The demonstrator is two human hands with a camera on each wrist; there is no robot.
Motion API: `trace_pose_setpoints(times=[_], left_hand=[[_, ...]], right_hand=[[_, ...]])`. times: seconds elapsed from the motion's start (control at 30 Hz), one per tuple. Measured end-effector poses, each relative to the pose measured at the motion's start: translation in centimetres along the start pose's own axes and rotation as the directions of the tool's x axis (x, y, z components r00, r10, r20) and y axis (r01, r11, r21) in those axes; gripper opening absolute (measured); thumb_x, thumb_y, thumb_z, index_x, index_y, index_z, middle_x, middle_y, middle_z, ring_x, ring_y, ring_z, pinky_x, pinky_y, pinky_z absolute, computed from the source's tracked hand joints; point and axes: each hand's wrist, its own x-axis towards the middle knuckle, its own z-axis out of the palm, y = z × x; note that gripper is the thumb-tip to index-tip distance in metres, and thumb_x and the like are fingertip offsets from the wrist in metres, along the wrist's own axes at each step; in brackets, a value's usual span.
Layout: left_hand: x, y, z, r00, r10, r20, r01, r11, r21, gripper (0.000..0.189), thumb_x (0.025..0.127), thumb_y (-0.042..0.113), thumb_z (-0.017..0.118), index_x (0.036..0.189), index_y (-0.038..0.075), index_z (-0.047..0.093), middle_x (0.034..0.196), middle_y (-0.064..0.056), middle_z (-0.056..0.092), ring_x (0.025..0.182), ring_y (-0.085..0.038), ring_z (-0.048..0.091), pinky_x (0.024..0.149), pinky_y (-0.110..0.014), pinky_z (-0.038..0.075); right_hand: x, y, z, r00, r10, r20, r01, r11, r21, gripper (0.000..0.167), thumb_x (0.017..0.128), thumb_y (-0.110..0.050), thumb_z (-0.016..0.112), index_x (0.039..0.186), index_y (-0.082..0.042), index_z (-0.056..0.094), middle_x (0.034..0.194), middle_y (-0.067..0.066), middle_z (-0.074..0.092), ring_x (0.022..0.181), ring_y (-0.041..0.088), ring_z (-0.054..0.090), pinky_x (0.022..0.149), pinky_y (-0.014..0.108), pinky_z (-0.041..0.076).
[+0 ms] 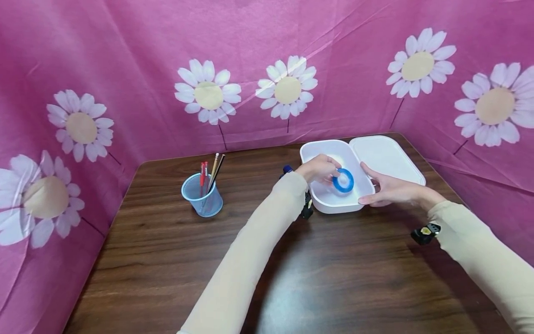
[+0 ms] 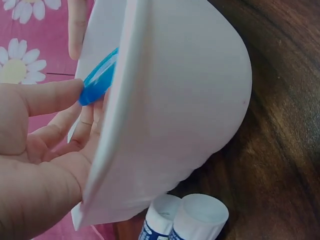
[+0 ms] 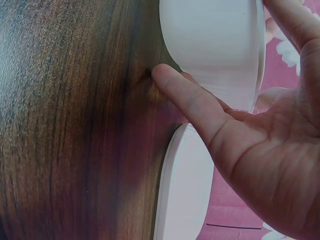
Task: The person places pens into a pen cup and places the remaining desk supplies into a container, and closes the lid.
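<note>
In the head view, my left hand (image 1: 321,168) reaches into a white open box (image 1: 330,202) and pinches a blue ring-shaped roll of tape (image 1: 343,180) between thumb and fingers. The left wrist view shows the roll's blue rim (image 2: 97,90) just behind the box wall (image 2: 175,85). My right hand (image 1: 388,189) lies at the box's right side, its thumb and fingers spread along the rim and outer wall. In the right wrist view, one extended digit of that hand crosses in front of the box's corner. It grips no loose object.
A white lid (image 1: 388,157) lies right of the box. Two white-capped tubes (image 2: 202,215) with blue labels stand by the box's left side. Further left, a light blue mesh cup (image 1: 203,199) holds red pens and pencils. A pink flowered cloth (image 1: 250,37) hangs behind the wooden table (image 1: 167,278).
</note>
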Motion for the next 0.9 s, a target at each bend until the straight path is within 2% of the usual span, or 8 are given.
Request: trace_pose_setpoints(times=[0.17, 0.33, 0.5, 0.63, 0.73, 0.9], left_hand=[[0.5, -0.2, -0.1, 0.999, -0.038, 0.033, 0.039, 0.999, -0.017, 0.030, 0.098, 0.002, 0.065, 0.128, 0.001, 0.064, 0.099, -0.006, 0.061, 0.086, -0.020, 0.058, 0.086, -0.035, 0.059], [0.8, -0.3, 0.3, 0.994, -0.060, 0.089, 0.063, 0.998, -0.031, 0.034, 0.099, 0.002, 0.063, 0.133, -0.001, 0.061, 0.097, -0.008, 0.062, 0.083, -0.021, 0.059, 0.087, -0.035, 0.059], [1.1, -0.6, 0.6, 0.994, -0.073, 0.079, 0.073, 0.997, -0.004, 0.033, 0.098, 0.002, 0.064, 0.131, -0.002, 0.062, 0.094, -0.009, 0.061, 0.079, -0.021, 0.059, 0.085, -0.035, 0.059], [1.3, -0.6, 0.8, 0.990, -0.105, 0.092, 0.106, 0.994, -0.007, 0.023, 0.099, 0.005, 0.065, 0.119, -0.006, 0.062, 0.097, -0.011, 0.062, 0.083, -0.022, 0.061, 0.086, -0.035, 0.059], [1.2, -0.5, 0.9, 0.986, -0.132, 0.098, 0.133, 0.991, -0.001, 0.016, 0.099, 0.006, 0.065, 0.110, -0.005, 0.061, 0.101, -0.013, 0.063, 0.089, -0.023, 0.063, 0.087, -0.035, 0.059], [0.8, -0.4, 1.2, 0.984, -0.155, 0.087, 0.147, 0.985, 0.091, 0.021, 0.098, 0.011, 0.067, 0.114, -0.001, 0.059, 0.107, -0.012, 0.063, 0.098, -0.024, 0.065, 0.086, -0.033, 0.059]], right_hand=[[0.1, -0.1, 0.1, 1.000, 0.018, 0.006, -0.018, 1.000, 0.020, 0.116, 0.094, -0.022, 0.075, 0.159, -0.026, -0.021, 0.161, 0.031, 0.000, 0.127, 0.038, 0.043, 0.089, 0.036, 0.057], [0.1, 0.1, 0.0, 1.000, 0.011, 0.005, -0.011, 1.000, 0.029, 0.116, 0.094, -0.021, 0.075, 0.159, -0.025, -0.021, 0.161, 0.031, 0.000, 0.129, 0.040, 0.039, 0.089, 0.036, 0.057], [0.1, 0.3, 0.0, 1.000, 0.002, 0.008, -0.002, 1.000, 0.031, 0.115, 0.094, -0.020, 0.074, 0.159, -0.026, -0.020, 0.161, 0.031, 0.000, 0.131, 0.040, 0.038, 0.091, 0.035, 0.056], [0.1, 0.2, -0.1, 1.000, 0.005, 0.012, -0.006, 0.999, 0.041, 0.116, 0.094, -0.019, 0.074, 0.159, -0.026, -0.021, 0.161, 0.031, -0.002, 0.131, 0.040, 0.038, 0.091, 0.036, 0.056], [0.1, 0.2, -0.2, 1.000, 0.007, 0.008, -0.007, 0.999, 0.041, 0.116, 0.094, -0.019, 0.074, 0.159, -0.026, -0.021, 0.161, 0.031, -0.001, 0.131, 0.041, 0.038, 0.091, 0.036, 0.056], [0.0, 0.2, -0.1, 1.000, 0.010, 0.007, -0.011, 0.999, 0.035, 0.115, 0.094, -0.019, 0.075, 0.159, -0.027, -0.021, 0.161, 0.030, -0.001, 0.131, 0.040, 0.039, 0.090, 0.036, 0.057]])
